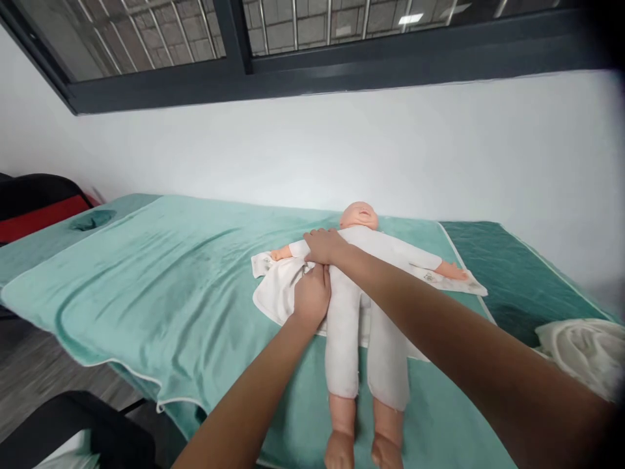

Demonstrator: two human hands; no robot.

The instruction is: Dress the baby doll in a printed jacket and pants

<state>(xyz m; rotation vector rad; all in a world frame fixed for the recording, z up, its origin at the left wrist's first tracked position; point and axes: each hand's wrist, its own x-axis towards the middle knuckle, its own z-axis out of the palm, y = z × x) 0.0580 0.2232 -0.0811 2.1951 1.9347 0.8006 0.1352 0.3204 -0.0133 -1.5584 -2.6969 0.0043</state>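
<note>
Nearest the camera, bare forearms (405, 293), stretched toward a baby doll (344, 312) with white cloth body and peach plastic head, hands and feet. Laid face up on a mint-green plush sheet (195, 280), head toward the white wall (293, 150), atop a spread white cloth garment (276, 296) with small prints. Right hand (326, 246) across the doll's upper arm, fingers bent; left hand (312, 293) just below, beside the torso, fingers curled against the garment; cannot tell whether gripping cloth.

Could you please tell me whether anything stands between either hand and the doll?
Nothing visible does: the right hand lies at the upper side of the doll, the left hand close beside its hip, over the spread white cloth.
</note>
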